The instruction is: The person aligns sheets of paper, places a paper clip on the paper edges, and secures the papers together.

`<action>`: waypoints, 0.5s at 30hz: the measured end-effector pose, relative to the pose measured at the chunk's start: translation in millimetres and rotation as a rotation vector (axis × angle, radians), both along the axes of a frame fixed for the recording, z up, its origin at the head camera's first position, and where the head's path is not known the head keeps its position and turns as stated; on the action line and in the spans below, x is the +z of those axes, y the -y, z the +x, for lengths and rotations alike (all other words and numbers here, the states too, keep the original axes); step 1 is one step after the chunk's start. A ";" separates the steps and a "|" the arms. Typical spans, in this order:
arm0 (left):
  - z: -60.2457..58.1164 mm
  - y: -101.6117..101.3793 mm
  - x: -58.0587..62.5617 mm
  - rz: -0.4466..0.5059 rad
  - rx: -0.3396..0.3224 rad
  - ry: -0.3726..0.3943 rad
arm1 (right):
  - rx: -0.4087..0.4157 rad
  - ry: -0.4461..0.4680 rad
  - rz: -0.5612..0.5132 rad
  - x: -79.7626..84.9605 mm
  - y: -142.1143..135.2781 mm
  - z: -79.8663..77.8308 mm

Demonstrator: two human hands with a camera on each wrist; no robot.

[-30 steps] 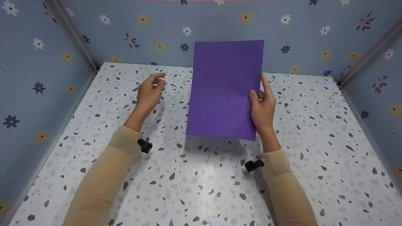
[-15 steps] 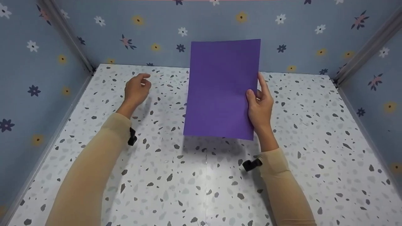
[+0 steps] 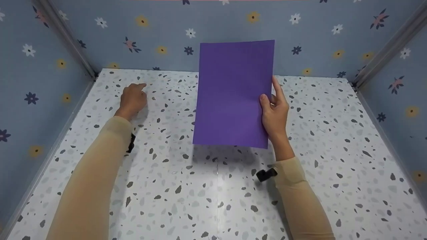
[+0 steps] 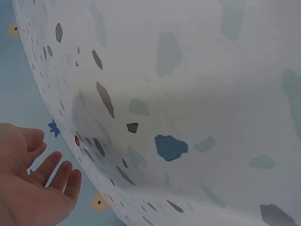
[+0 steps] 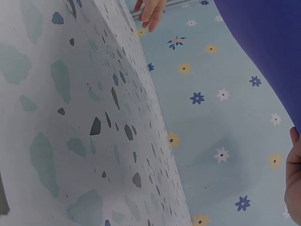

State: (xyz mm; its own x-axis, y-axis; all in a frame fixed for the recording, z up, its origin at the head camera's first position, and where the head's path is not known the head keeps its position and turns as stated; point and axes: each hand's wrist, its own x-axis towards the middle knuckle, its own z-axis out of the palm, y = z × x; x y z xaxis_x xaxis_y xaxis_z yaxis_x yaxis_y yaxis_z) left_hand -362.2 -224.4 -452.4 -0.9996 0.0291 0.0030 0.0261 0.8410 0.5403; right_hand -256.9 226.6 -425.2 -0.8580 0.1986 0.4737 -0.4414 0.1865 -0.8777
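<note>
A rectangular purple sheet (image 3: 232, 93), apparently paper or thin card, stands tilted upright above the table, its lower edge casting a shadow. My right hand (image 3: 276, 113) pinches its right edge, thumb on the near face and fingers behind. In the right wrist view part of the purple sheet (image 5: 270, 42) shows at the upper right, beside the right hand (image 5: 294, 183). Over the table's far left part is my left hand (image 3: 132, 100), apart from the sheet and holding nothing. The left wrist view shows the left hand (image 4: 35, 179) with its fingers loosely bent.
Under both hands lies a white speckled table (image 3: 200, 200) with a thin seam down its middle. Blue flowered panels (image 3: 160, 30) enclose it at the back and both sides. Each sleeve cuff carries a small black camera, such as the right camera (image 3: 267, 174).
My left hand has moved left, away from the sheet, and turned its back upward. The right hand keeps its pinch on the purple sheet, which stays nearly in place.
</note>
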 end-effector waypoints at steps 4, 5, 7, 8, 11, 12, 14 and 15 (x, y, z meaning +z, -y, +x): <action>-0.3 1.8 -1.3 -0.039 -0.021 0.109 | -0.002 -0.004 0.000 0.1 -0.3 0.1; -0.2 2.3 -1.8 -0.046 -0.024 0.145 | -0.002 -0.004 -0.001 0.2 -0.4 0.2; 0.4 3.0 -3.0 -0.058 -0.028 0.217 | -0.001 0.000 -0.004 0.7 -0.3 0.7; 0.8 3.3 -3.7 -0.062 -0.026 0.252 | 0.000 0.003 -0.007 0.9 -0.3 0.8; 1.1 4.4 -6.4 -0.114 -0.058 0.278 | 0.001 0.009 -0.011 2.2 0.2 1.0; 1.1 4.5 -7.1 -0.131 -0.070 0.268 | 0.001 0.011 -0.012 2.6 0.1 1.1; 1.1 4.7 -8.1 -0.163 -0.094 0.235 | -0.002 0.013 -0.010 3.3 0.2 1.0; 0.9 4.7 -8.5 -0.180 -0.106 0.209 | -0.003 0.011 -0.008 3.6 0.1 1.1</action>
State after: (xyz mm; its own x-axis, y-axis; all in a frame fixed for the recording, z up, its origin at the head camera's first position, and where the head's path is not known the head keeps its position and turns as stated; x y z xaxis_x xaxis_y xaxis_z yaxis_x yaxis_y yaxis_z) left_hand -361.3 -229.1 -460.8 -0.9693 0.1146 -0.2175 0.0225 0.9222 0.3860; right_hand -255.8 226.6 -421.7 -0.8625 0.2054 0.4625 -0.4311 0.1804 -0.8841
